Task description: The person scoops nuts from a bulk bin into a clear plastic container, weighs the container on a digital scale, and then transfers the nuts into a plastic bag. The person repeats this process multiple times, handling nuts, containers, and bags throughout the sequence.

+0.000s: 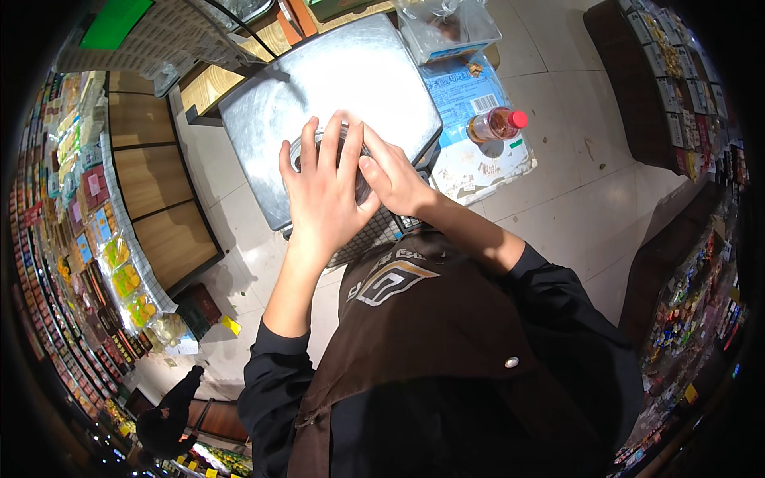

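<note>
A round, clear plastic container (294, 150) with dark contents stands near the front of the metal weighing platform (370, 71) of a scale. My left hand (327, 179) lies over its top with the fingers spread. At the container's right side, my right hand (394, 174) has its fingers close together, their tips against my left hand. The hands hide most of the container, so its lid and contents show only in part. Part of the scale's keypad (407, 222) is visible below my right hand.
Right of the scale, a bottle with a red cap (499, 124) stands on a blue and white box (460, 89). Behind it is a clear bin with plastic bags (448, 30). Packaged goods (127, 281) line the left display; shelves (675, 89) stand right. Another person (167, 418) is at lower left.
</note>
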A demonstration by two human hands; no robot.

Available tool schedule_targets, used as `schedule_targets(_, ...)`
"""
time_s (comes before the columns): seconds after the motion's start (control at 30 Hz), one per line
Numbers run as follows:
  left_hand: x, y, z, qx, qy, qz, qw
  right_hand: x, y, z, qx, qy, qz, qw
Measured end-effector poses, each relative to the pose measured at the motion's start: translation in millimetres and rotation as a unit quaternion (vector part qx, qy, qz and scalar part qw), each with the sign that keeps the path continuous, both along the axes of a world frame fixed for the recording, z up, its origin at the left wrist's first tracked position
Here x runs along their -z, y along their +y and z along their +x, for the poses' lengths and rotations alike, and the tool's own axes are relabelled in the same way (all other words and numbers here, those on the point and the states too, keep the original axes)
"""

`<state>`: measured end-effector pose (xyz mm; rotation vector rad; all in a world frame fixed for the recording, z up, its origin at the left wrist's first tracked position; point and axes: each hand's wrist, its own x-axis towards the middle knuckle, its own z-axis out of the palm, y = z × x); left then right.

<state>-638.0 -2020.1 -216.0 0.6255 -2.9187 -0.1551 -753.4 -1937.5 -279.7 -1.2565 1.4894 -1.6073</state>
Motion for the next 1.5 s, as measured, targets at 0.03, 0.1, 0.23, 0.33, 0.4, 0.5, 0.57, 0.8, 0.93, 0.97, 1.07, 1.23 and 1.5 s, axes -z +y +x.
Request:
schedule_targets(0.03, 0, 0, 0, 0.0, 0.0, -0.002, 1.0, -1, 0, -1, -0.003, -0.002, 0.002, 1.0)
schedule_targets(0.1, 0, 1, 0, 0.0, -0.008, -0.002, 1.0, 0, 0, -2, -0.008, -0.01, 0.005, 1.0)
schedule_targets(0.23, -1, 0, -2, 0.001, -0.017, -0.003, 1.0, 3, 1, -3, -0.015, -0.013, 0.021, 1.0)
schedule_targets(0.33, -1, 1, -3, -0.006, -0.01, 0.0, 1.0, 3, 0, -2, -0.011, -0.004, 0.026, 1.0)
schedule_targets(0.4, -1, 0, -3, 0.0, -0.006, 0.009, 1.0, 2, 0, -2, -0.012, -0.007, 0.028, 1.0)
schedule_targets(0.5, 0, -5, 4, 0.015, 0.005, 0.033, 0.999, -6, -1, -4, -0.013, 0.025, 0.029, 0.999)
schedule_targets(0.57, 2, -12, 13, 0.018, 0.042, 0.064, 0.997, -13, -1, -6, -0.02, -0.002, 0.038, 0.999)
schedule_targets(0.8, 35, -18, 35, -0.125, 0.304, 0.285, 0.9, -35, -17, 5, 0.04, 0.021, 0.056, 0.997)
schedule_targets(0.93, 45, -8, 37, -0.164, 0.315, 0.287, 0.89, -40, -17, 9, 0.04, -0.067, 0.147, 0.986)
schedule_targets(0.97, 43, -7, 38, -0.17, 0.31, 0.274, 0.894, -40, -17, 9, 0.033, -0.104, 0.182, 0.977)
schedule_targets(1.07, 34, -6, 37, -0.186, 0.276, 0.261, 0.906, -38, -16, 6, 0.039, -0.087, 0.166, 0.982)
schedule_targets(1.23, 28, -7, 34, -0.186, 0.26, 0.276, 0.906, -28, -18, 5, 0.028, -0.096, 0.138, 0.985)
schedule_targets(1.5, 38, -16, 42, -0.076, 0.186, 0.057, 0.978, -7, -21, -6, 0.004, 0.024, 0.012, 1.0)
